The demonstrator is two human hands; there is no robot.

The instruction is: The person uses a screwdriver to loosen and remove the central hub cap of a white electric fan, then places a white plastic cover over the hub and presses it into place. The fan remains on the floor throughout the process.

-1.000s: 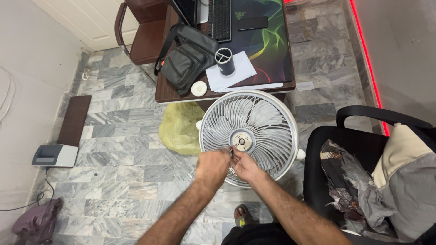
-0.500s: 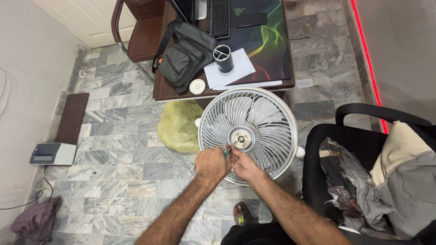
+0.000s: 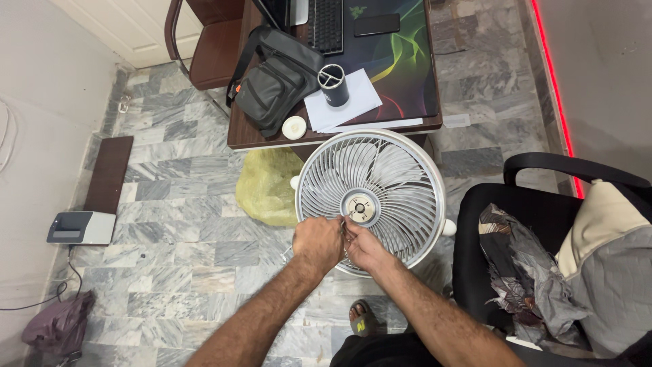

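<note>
Currently, the white fan (image 3: 372,200), standing on the floor beside the desk (image 3: 272,132), is worked at its front grille: the left hand (image 3: 318,243) is clenched and the right hand (image 3: 363,248) pinches something small, unidentifiable. A slip could pinch fingers between the wires.

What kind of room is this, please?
Probably a home office or study: a wooden desk with a keyboard on it, a black office chair, and a marble-tiled floor.

Bright even indoor light, soft shadows, sharp focus, wide-angle edge distortion
</note>
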